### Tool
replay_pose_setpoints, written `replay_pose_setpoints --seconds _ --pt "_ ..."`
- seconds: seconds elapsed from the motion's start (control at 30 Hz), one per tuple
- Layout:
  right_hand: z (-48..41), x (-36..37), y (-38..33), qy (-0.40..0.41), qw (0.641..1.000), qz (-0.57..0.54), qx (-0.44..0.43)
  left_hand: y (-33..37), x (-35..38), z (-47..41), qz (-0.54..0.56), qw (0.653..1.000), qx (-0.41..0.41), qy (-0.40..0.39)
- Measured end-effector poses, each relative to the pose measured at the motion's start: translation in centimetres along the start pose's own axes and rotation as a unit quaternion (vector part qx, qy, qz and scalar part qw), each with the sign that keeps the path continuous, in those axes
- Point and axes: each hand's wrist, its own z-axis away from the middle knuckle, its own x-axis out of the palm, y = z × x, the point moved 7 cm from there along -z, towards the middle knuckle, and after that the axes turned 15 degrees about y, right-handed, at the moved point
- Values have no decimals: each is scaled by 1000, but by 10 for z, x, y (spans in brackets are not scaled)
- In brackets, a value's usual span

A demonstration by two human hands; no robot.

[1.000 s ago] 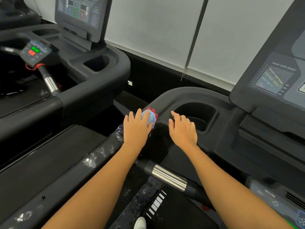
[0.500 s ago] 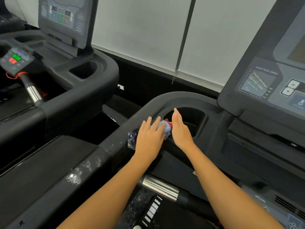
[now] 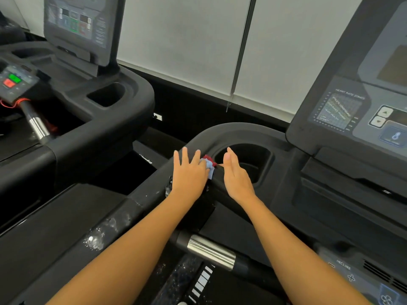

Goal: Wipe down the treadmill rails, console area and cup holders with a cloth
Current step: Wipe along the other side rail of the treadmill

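Observation:
My left hand (image 3: 189, 172) lies flat, fingers spread, on a blue and red cloth (image 3: 209, 165), pressing it onto the black left rail (image 3: 141, 201) of the treadmill just before its curved front corner. Most of the cloth is hidden under the palm. My right hand (image 3: 235, 175) rests with straight fingers on the rail's inner edge beside the cloth, at the rim of the cup holder (image 3: 262, 157). The console (image 3: 352, 111) rises at the right. White wet specks (image 3: 97, 238) dot the rail nearer me.
A second treadmill stands at the left with its own console (image 3: 77, 25), cup holder (image 3: 108, 94) and red and green buttons (image 3: 12, 80). A chrome-banded handlebar (image 3: 211, 253) crosses below my arms. A white blind (image 3: 187, 40) and its cord (image 3: 235, 69) fill the back.
Both hands have slid forward along the rail with the cloth, toward the curved corner and the cup holder. My right hand has closed in beside the cloth.

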Motion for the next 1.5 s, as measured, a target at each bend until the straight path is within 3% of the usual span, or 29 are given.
replay_pose_setpoints --seconds 0.13,0.37,0.5,0.6,0.7,0.8,0.97,1.23,1.5 --pt "1 2 -2 -3 1000 0 -1 15 -1 4 63 998 -4 -20" --pt "-2 8 4 -8 1000 0 9 23 -11 29 235 970 43 42" --pt "2 8 2 -3 1000 16 -24 -2 -32 49 310 942 -57 119" --pt "6 8 -7 13 995 40 -87 -25 -67 59 295 925 -117 211" --pt "7 8 -7 17 992 57 -110 -54 -83 63 268 914 -177 249" --pt "8 9 -5 12 989 71 -126 -72 -67 67 183 945 -167 212" --pt "8 16 2 27 969 165 -181 -68 -28 68 21 994 -95 59" --pt "8 18 4 45 951 219 -213 -96 -41 101 -1 992 -86 87" --pt "11 23 0 69 930 271 -241 -81 -28 78 -24 994 -101 39"
